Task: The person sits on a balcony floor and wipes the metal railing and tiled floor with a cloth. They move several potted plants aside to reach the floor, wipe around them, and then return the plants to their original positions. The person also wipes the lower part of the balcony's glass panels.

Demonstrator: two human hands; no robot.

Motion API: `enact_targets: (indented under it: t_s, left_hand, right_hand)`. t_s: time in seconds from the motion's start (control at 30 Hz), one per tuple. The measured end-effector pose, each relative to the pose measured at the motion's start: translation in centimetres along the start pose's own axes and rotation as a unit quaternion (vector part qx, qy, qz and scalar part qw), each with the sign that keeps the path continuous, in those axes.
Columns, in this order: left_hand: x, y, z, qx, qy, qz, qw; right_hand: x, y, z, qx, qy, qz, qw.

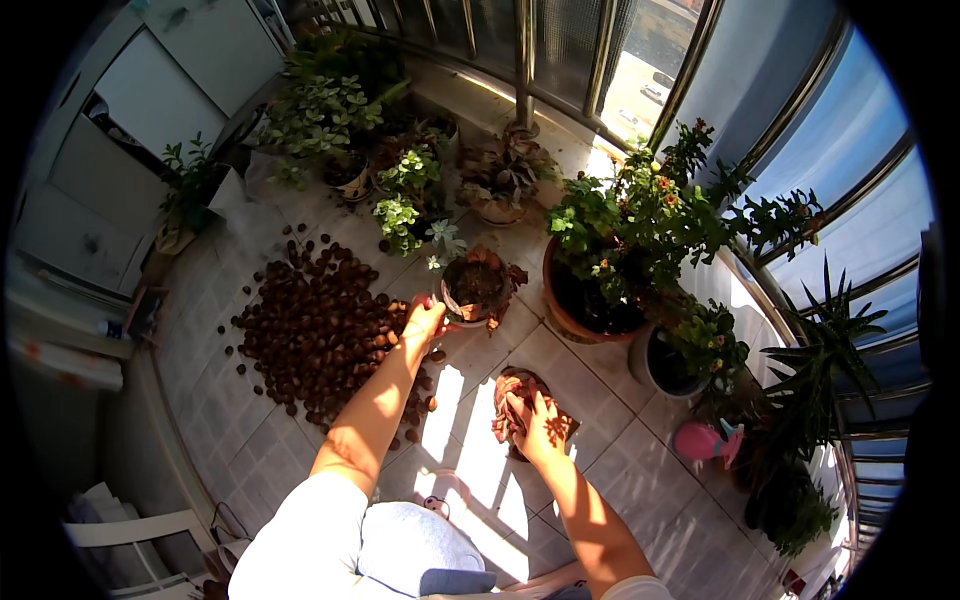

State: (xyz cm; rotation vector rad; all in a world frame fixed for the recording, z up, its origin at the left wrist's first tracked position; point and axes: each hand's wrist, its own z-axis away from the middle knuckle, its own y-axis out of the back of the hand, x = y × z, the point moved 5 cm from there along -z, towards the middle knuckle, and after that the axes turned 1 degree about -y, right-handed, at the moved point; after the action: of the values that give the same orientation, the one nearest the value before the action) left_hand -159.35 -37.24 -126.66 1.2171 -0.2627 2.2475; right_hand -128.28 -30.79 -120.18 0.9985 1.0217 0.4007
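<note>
My left hand [426, 316] grips the left rim of a small round flowerpot [474, 322]. Brown soil [478, 283] fills this pot, and dry reddish-brown leaves hang over its edge. Nearer to me, my right hand [541, 429] holds a reddish leafy plant [516, 396] low over the floor tiles, its fingers spread among the leaves. A dark corner of something shows beneath that plant. To the left of my left forearm spreads a large heap of brown chestnut-like nuts [319, 330].
A big terracotta pot [559, 300] with a flowering plant and a grey pot [652, 364] stand at right. A pink spray bottle [697, 441] is beyond them. Further plants, including a pale rosette succulent [506, 172], line the railing [525, 67]. White cabinets [161, 90] stand at left.
</note>
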Motion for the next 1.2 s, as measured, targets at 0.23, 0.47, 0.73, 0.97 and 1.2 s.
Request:
enact_targets:
  t_s: [0.23,0.47,0.73,0.97,1.2]
  left_hand:
    - [2.9,2.7,7.5,0.019,-0.010,-0.022,1.000]
    - [13.5,5.5,14.5,-0.089,-0.014,0.030,0.996]
    - [20.7,12.0,15.7,0.016,-0.055,0.081,0.995]
    - [16.4,20.3,16.1,0.098,-0.083,0.112,0.985]
    - [7.9,19.7,16.1,0.145,-0.059,0.192,0.969]
  right_hand:
    - [1.0,-1.5,-0.4,-0.012,0.017,-0.004,1.000]
    - [0.9,-0.3,-0.6,-0.036,0.025,-0.034,0.998]
    - [-0.3,0.8,-1.8,-0.130,-0.057,0.002,0.990]
    - [-1.5,3.5,-6.3,-0.048,0.018,-0.069,0.996]
    - [-3.2,2.9,-14.8,0.189,-0.022,-0.110,0.976]
